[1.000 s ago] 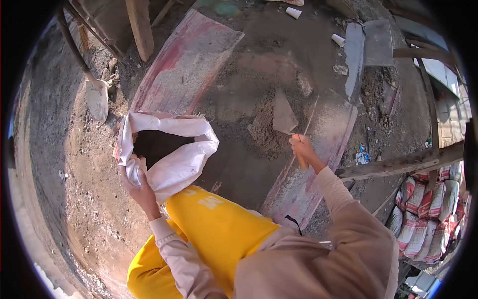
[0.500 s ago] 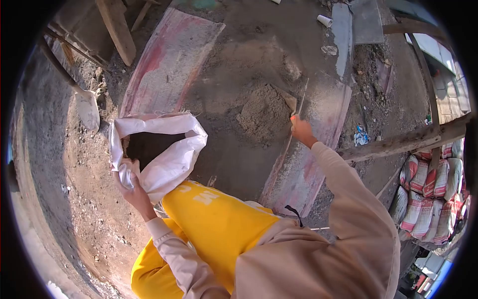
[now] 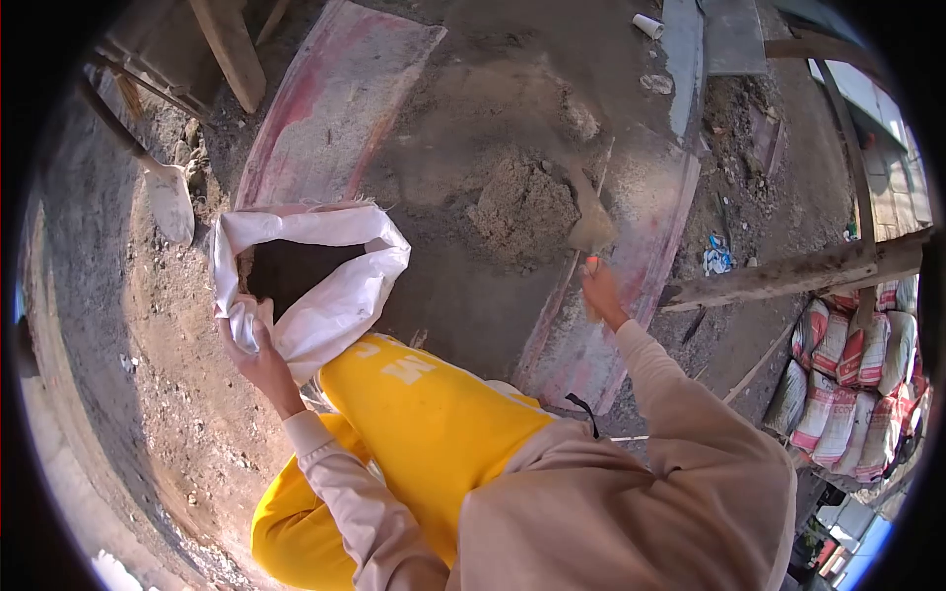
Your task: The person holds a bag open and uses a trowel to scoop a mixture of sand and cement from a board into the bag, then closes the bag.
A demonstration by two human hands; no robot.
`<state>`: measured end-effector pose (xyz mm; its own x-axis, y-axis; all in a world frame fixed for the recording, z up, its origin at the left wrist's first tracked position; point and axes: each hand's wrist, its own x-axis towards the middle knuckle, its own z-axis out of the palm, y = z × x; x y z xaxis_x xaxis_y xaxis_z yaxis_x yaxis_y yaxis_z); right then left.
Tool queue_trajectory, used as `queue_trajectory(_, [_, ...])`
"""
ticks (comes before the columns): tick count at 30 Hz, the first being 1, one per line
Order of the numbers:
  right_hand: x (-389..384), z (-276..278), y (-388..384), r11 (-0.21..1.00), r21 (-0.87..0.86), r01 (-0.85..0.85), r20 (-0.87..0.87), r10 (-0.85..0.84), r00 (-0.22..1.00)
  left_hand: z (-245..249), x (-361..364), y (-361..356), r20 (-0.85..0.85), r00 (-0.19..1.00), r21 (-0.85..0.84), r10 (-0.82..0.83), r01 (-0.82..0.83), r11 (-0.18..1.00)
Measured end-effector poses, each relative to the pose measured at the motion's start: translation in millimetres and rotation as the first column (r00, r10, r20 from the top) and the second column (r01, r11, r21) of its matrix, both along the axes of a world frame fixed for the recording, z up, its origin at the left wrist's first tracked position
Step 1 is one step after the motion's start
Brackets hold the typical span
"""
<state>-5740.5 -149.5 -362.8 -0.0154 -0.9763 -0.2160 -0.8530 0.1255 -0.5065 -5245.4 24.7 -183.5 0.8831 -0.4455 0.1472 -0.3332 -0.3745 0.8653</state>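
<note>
My left hand grips the near left rim of a white sack, whose mouth is wide open and dark inside. On the right, my right hand is closed round the handle of a trowel. The trowel's blade lies just beyond the hand, at the right edge of a heap of grey-brown sandy mix. The heap rests on dark ground between two faded pink and white sheets.
A shovel lies at the left. Wooden posts stand at the upper left, and a beam crosses at the right. Stacked red and white bags are at the far right. A white cup lies near the top.
My right hand has moved a little nearer to me and turned the trowel, so its blade now shows broadside beside the heap. My left hand still holds the sack rim.
</note>
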Motion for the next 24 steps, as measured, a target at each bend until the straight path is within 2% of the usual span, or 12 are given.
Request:
queue_trajectory(2, [14, -27, -6, 0.947, 0.249, 0.203, 0.137, -0.242, 0.960, 4, -4, -1, -0.008, 1.000, 0.001, 0.002, -0.002, 1.000])
queue_trajectory(3, [29, -22, -2, 0.948, 0.242, 0.205, 0.138, -0.243, 0.960, 6, -6, -3, -0.020, 1.000, -0.005, 0.003, -0.003, 1.000])
queue_trajectory(5, [68, 3, 9, 0.905, 0.360, 0.227, 0.345, -0.355, 0.869, -1, -3, 0, -0.005, 1.000, 0.008, -0.012, 0.012, 1.000])
queue_trajectory(6, [79, 4, 8, 0.912, 0.347, 0.220, 0.354, -0.345, 0.869, -1, -1, -1, 0.015, 1.000, 0.034, -0.017, 0.016, 0.999])
queue_trajectory(8, [97, 4, 11, 0.878, 0.418, 0.235, 0.485, -0.434, 0.759, -1, -3, 1, -0.010, 1.000, -0.001, -0.001, 0.001, 1.000])
queue_trajectory(9, [103, 3, 8, 0.880, 0.422, 0.221, 0.489, -0.425, 0.762, 0, -3, 3, -0.039, 0.999, -0.024, 0.001, -0.002, 1.000])
queue_trajectory(12, [116, -7, -10, 0.863, 0.442, 0.246, 0.558, -0.479, 0.677, -5, 2, 6, 0.017, 1.000, -0.013, -0.023, 0.024, 1.000])
queue_trajectory(14, [115, -16, -30, 0.872, 0.472, 0.133, 0.641, -0.443, 0.627, -2, -2, 2, -0.018, 0.999, -0.040, -0.041, 0.040, 0.998])
queue_trajectory(15, [113, -9, -32, 0.868, 0.475, 0.145, 0.637, -0.452, 0.624, -1, -5, -1, -0.053, 0.997, -0.069, -0.050, 0.046, 0.997])
queue_trajectory(18, [109, 6, -39, 0.842, 0.530, 0.094, 0.665, -0.482, 0.570, -5, -1, -2, -0.002, 0.998, -0.024, -0.061, 0.061, 0.998])
queue_trajectory(20, [93, 14, -38, 0.827, 0.562, -0.011, 0.708, -0.474, 0.523, -2, -3, -1, -0.015, 0.998, -0.043, -0.067, 0.066, 0.997])
queue_trajectory(24, [77, 47, -42, 0.787, 0.612, -0.076, 0.663, -0.458, 0.593, -6, 4, 5, -0.025, 0.996, -0.067, -0.083, 0.081, 0.994])
